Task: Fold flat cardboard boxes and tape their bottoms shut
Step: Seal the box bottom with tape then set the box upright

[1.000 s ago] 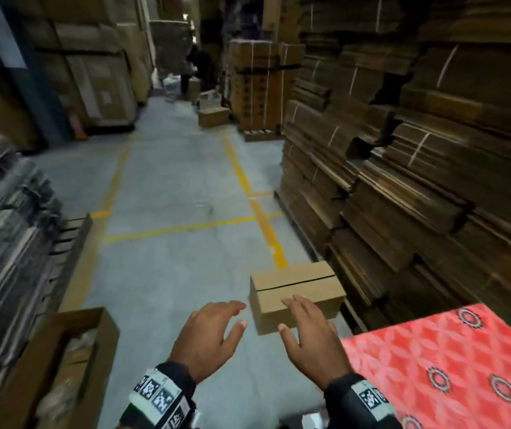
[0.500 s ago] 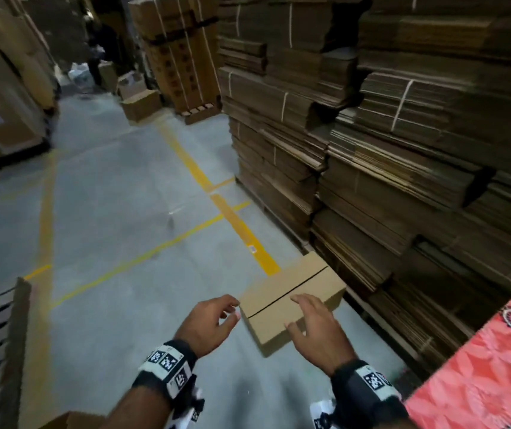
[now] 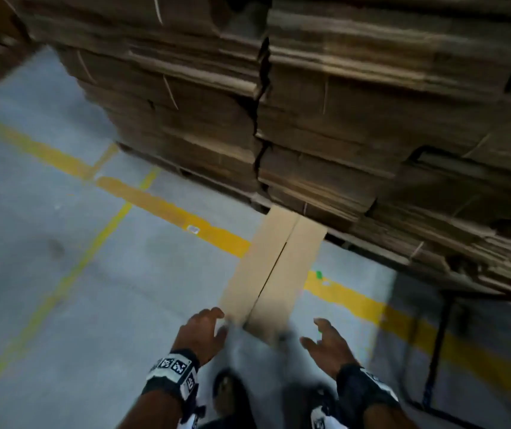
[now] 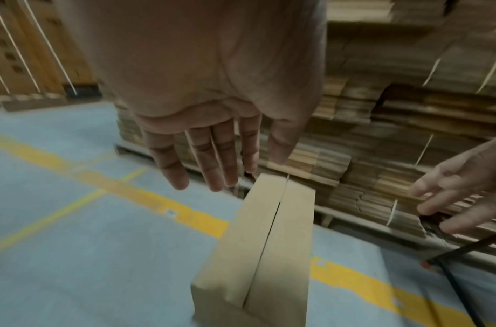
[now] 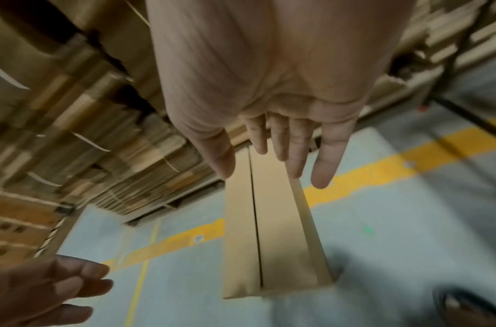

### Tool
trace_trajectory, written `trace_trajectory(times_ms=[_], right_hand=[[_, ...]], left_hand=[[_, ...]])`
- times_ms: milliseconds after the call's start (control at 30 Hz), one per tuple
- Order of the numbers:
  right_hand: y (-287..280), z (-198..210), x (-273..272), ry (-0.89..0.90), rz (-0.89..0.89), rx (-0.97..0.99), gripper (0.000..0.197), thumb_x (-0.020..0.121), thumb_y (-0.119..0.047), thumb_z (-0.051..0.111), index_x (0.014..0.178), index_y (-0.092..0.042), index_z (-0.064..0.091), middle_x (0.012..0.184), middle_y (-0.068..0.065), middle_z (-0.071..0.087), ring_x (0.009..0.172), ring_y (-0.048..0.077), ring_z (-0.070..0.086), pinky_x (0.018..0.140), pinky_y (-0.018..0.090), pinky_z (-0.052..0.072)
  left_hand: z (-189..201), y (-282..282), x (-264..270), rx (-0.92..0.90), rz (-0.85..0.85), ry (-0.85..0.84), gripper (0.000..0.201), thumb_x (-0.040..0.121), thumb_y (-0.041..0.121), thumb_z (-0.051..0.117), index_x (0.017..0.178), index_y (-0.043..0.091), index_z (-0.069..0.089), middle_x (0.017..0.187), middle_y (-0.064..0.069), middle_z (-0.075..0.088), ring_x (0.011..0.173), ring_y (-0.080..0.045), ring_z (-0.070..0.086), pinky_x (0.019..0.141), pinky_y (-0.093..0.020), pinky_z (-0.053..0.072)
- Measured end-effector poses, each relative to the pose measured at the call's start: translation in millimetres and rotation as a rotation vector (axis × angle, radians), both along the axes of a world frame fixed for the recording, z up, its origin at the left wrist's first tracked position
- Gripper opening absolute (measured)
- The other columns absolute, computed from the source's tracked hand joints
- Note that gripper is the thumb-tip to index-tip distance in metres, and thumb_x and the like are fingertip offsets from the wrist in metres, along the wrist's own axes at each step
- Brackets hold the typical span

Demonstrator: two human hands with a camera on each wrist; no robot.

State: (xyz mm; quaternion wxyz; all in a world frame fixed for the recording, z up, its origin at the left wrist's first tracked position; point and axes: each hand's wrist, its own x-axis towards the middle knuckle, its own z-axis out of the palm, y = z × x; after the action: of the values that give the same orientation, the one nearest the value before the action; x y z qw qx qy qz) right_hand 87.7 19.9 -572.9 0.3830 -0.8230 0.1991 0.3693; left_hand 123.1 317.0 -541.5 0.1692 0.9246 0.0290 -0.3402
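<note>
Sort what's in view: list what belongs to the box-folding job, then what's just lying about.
Job:
- folded box, flaps closed, seam untaped
- left hand, open
- right hand, open
- stacks of flat cardboard

Lying about:
- yellow floor lines
- small green speck on the floor

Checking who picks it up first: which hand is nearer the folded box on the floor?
Left. The left hand sits at the folded box's near left corner, apparently touching; the right hand hovers open, off its right side.
</note>
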Motion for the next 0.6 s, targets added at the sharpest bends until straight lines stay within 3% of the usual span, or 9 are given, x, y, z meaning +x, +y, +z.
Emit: trace_trajectory(times_ms=[100,200,267,333,400,433,500,600], right_hand=[[20,-72,0,0.111,-0.083,0.001,0.06,0.096,-0.027,0.066,0.149,-0.012,0.042,0.15,0.013,0.05,0.131,0.026,0.053,0.091,0.026,0.04],[35,-149,5,0.163,-0.149,0.023,0.053,0.098,-0.019,0.063,0.143,0.003,0.047,0.145,0.024,0.052,0.133,0.035,0.051,0.102,0.038,0.044],[46,-199,9,0.2,-0.259,0.058,0.057,0.1,-0.025,0.062,0.147,0.002,0.044,0.148,0.023,0.049,0.138,0.035,0.046,0.105,0.035,0.041],[60,-249,11,0.209,-0.312,0.138,0.067,0.096,-0.047,0.066,0.146,-0.006,0.048,0.145,0.017,0.052,0.138,0.033,0.047,0.101,0.031,0.041],[67,-297,8,0.147,-0.386,0.261,0.096,0.066,-0.083,0.073,0.13,-0.013,0.061,0.128,0.008,0.066,0.124,0.032,0.06,0.098,0.04,0.052],[63,-322,0,0.124,-0.451,0.318,0.103,0.052,-0.089,0.075,0.122,-0.014,0.063,0.119,0.008,0.07,0.115,0.031,0.066,0.094,0.047,0.056],[56,-318,-7,0.077,-0.597,0.389,0.088,0.054,-0.074,0.082,0.114,-0.015,0.058,0.111,0.009,0.071,0.105,0.029,0.069,0.091,0.048,0.059],[43,-237,-1,-0.137,-0.801,0.335,0.051,0.087,-0.036,0.08,0.122,-0.026,0.045,0.119,0.001,0.067,0.102,0.021,0.068,0.09,0.042,0.057]], left_hand=[[-81,10,9,0.01,0.013,0.049,0.066,0.081,0.055,0.037,0.138,0.026,0.053,0.136,-0.003,0.056,0.126,-0.026,0.055,0.1,-0.041,0.047],[-182,20,24,0.026,0.071,0.039,0.079,0.079,0.06,0.038,0.148,0.021,0.042,0.15,-0.004,0.045,0.133,-0.028,0.049,0.105,-0.043,0.045],[-245,20,38,0.033,0.128,0.052,0.084,0.078,0.064,0.045,0.147,0.016,0.039,0.15,-0.006,0.043,0.133,-0.033,0.049,0.104,-0.048,0.045],[-295,14,51,0.022,0.213,0.059,0.07,0.079,0.06,0.062,0.13,0.015,0.045,0.134,-0.008,0.051,0.122,-0.036,0.054,0.099,-0.051,0.047],[-326,9,60,-0.009,0.289,0.043,0.058,0.079,0.054,0.073,0.11,0.013,0.047,0.118,-0.012,0.056,0.11,-0.038,0.057,0.094,-0.05,0.048],[-330,5,60,-0.024,0.326,0.036,0.056,0.08,0.053,0.075,0.107,0.011,0.049,0.115,-0.015,0.055,0.109,-0.039,0.057,0.094,-0.048,0.048],[-325,1,61,-0.06,0.381,0.011,0.054,0.08,0.053,0.077,0.104,0.01,0.055,0.11,-0.017,0.056,0.105,-0.039,0.057,0.094,-0.046,0.049],[-279,-10,64,-0.252,0.502,-0.053,0.057,0.063,0.064,0.075,0.098,0.021,0.063,0.099,-0.017,0.062,0.085,-0.034,0.066,0.078,-0.051,0.059]])
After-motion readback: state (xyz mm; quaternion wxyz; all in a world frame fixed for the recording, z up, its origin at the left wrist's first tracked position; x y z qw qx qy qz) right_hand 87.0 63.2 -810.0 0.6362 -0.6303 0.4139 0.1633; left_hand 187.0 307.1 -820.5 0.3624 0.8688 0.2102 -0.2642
